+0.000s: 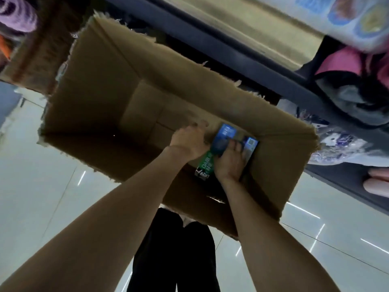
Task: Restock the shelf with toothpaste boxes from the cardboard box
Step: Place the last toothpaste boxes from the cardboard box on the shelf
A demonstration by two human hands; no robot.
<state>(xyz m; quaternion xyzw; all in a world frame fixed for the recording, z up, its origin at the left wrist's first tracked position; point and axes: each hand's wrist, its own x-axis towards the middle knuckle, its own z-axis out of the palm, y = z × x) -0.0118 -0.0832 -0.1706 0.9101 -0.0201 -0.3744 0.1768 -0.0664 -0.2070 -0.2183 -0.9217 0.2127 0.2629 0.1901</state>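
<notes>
A big open cardboard box [88, 85] with torn edges sits on the floor below me, mostly empty inside. At its right inner end, both my hands reach in. My right hand [229, 163] is clasped over a bundle of toothpaste boxes [226, 131], blue at the far end. A green toothpaste box [205, 165] shows between my wrists. My left hand [187, 142] presses against the left side of the same bundle, fingers curled around it.
A dark shelf edge [242, 55] runs diagonally behind the cardboard box, with packaged goods [345, 148] and pink items [345, 62] on its lower tier. Glossy pale floor tiles [42, 197] lie around. My dark trousers [174, 249] are below the box.
</notes>
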